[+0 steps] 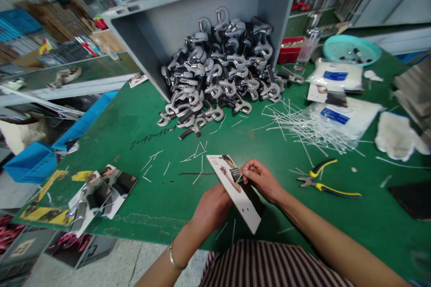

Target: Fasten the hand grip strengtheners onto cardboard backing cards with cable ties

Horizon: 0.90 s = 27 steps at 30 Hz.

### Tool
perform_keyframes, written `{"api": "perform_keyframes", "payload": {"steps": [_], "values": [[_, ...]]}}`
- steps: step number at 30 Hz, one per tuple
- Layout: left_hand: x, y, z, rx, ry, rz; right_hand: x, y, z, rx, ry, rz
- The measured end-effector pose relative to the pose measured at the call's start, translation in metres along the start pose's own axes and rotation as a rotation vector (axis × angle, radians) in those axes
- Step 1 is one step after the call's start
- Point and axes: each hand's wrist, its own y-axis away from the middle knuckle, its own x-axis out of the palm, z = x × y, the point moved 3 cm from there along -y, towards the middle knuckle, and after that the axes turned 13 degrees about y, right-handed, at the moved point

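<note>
My left hand (211, 208) grips a printed backing card (235, 195) from beneath, holding it tilted above the near edge of the green table (141, 143). A dark item lies behind the card, mostly hidden. My right hand (261, 179) pinches a thin white cable tie (241, 176) against the card's face. Both hands are closed.
A large pile of grey and black hand grippers (218, 69) fills the grey shelf bay at the back. Loose white cable ties (303, 128) lie scattered right of centre. Yellow-handled pliers (325, 179) lie to my right, a white glove (397, 136) beyond. Packaged cards (101, 190) are stacked left.
</note>
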Motion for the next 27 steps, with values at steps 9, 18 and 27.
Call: {"api": "perform_keyframes", "payload": {"steps": [9,18,27], "values": [[0.003,-0.001,0.025,-0.259,0.125,-0.231,0.012,0.007,0.018,-0.195,0.562,-0.008],[0.006,0.007,0.048,-0.134,0.394,-0.295,0.010,0.007,0.023,-0.350,0.741,0.075],[0.012,0.007,0.058,-0.313,0.387,-0.353,0.014,0.010,0.022,-0.366,0.802,0.081]]}}
